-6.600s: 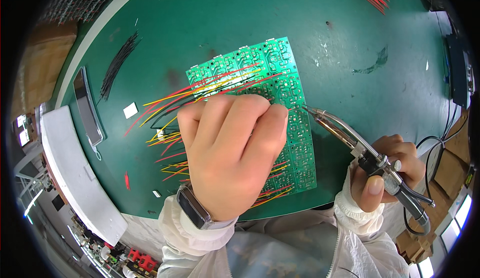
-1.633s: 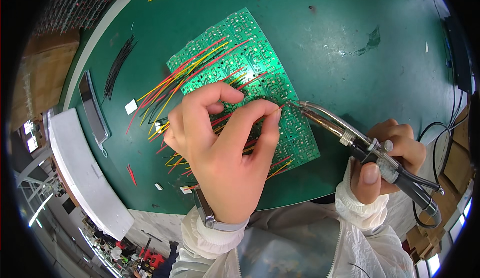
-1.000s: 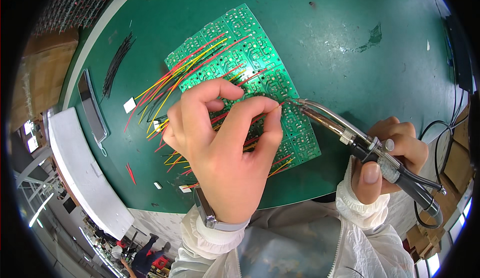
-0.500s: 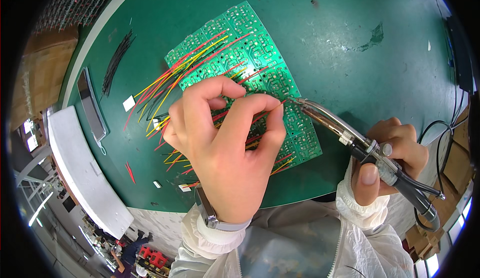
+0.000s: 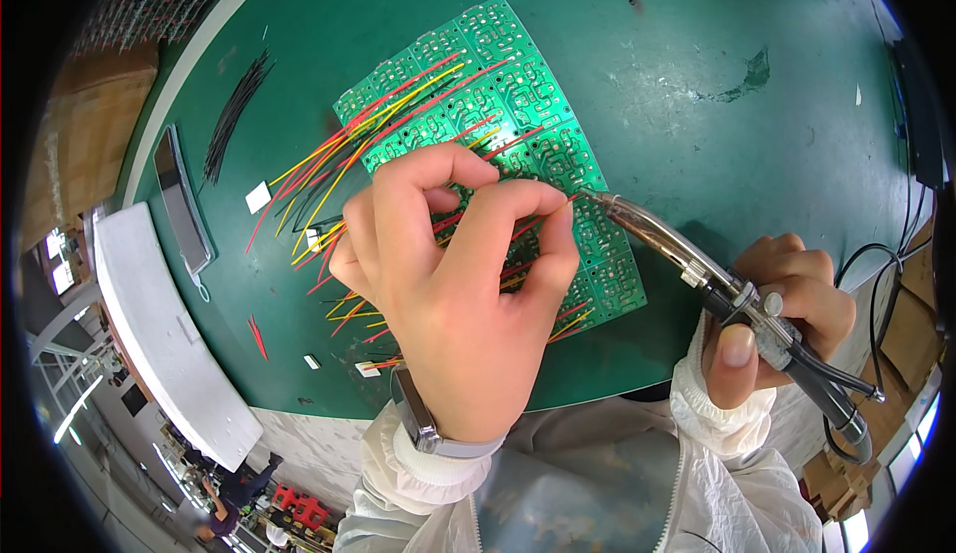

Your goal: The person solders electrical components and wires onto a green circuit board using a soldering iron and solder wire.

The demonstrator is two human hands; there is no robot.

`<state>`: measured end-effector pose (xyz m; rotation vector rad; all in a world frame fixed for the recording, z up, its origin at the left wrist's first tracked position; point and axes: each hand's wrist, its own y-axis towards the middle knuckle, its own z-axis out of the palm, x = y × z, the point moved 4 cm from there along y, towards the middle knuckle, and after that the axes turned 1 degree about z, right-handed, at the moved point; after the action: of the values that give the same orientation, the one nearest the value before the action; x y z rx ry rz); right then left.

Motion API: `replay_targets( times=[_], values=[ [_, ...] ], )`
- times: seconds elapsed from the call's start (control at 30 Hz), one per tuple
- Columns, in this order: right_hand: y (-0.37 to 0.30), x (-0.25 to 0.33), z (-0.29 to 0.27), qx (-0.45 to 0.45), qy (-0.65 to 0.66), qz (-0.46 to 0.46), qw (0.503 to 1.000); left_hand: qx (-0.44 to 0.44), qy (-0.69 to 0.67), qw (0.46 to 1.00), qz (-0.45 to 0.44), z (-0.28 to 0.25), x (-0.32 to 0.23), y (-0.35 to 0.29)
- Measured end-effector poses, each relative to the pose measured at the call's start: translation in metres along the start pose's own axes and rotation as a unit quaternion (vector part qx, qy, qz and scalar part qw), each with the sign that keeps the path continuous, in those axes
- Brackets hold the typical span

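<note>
A green circuit board panel (image 5: 533, 90) lies on the table, with red, yellow and black wires (image 5: 373, 135) trailing from it to the left. My left hand (image 5: 448, 244) is over the panel, thumb and forefinger pinching a thin red wire (image 5: 574, 198) whose end meets the board. In my right hand (image 5: 782, 299) is a soldering iron (image 5: 732, 299) with a metal tube running along its shaft. Its tip touches or nearly touches the board right beside the pinched wire. My left palm hides part of the panel and the wires beneath.
Left of the panel lie a bundle of black wires (image 5: 234, 120), a dark phone-like slab (image 5: 182, 198) and small white connectors (image 5: 259, 198). A white padded strip (image 5: 169, 334) borders the table's left edge. Black cables (image 5: 876, 254) hang at right; cardboard boxes (image 5: 911, 319) stand beyond.
The panel and my left hand appear shifted very slightly right in the picture. The iron's tip stays beside the pinched wire, and both hands keep their hold.
</note>
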<state>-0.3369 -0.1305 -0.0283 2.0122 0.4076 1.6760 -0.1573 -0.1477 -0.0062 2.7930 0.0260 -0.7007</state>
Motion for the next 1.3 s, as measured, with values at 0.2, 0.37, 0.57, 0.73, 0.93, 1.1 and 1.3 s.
replay_targets(
  times=[0.2, 0.37, 0.57, 0.73, 0.93, 1.1, 1.3],
  values=[
    [0.002, 0.000, 0.000, 0.001, 0.000, 0.010, 1.000, 0.000, 0.007, 1.000, -0.001, -0.002, -0.001, 0.001],
    [0.002, 0.000, 0.002, 0.000, 0.003, 0.005, 1.000, 0.001, 0.012, 1.000, 0.002, -0.001, 0.001, 0.002],
    [0.001, 0.001, -0.003, -0.024, -0.001, -0.014, 1.000, 0.005, 0.018, 1.000, -0.005, -0.001, -0.002, 0.002],
    [0.001, 0.002, -0.005, -0.034, -0.006, -0.003, 0.999, 0.007, 0.044, 0.999, -0.005, -0.002, -0.005, 0.001],
    [-0.001, 0.003, 0.004, -0.045, 0.032, 0.061, 0.997, 0.014, 0.056, 0.998, 0.006, -0.006, 0.000, 0.000],
    [-0.005, -0.004, -0.011, -0.192, -0.053, -0.033, 0.979, 0.027, 0.055, 0.998, 0.020, -0.015, -0.001, -0.006],
    [-0.005, -0.013, -0.035, -0.225, -0.125, -0.018, 0.966, 0.015, 0.167, 0.979, -0.116, -0.083, 0.075, -0.042]
  ],
)
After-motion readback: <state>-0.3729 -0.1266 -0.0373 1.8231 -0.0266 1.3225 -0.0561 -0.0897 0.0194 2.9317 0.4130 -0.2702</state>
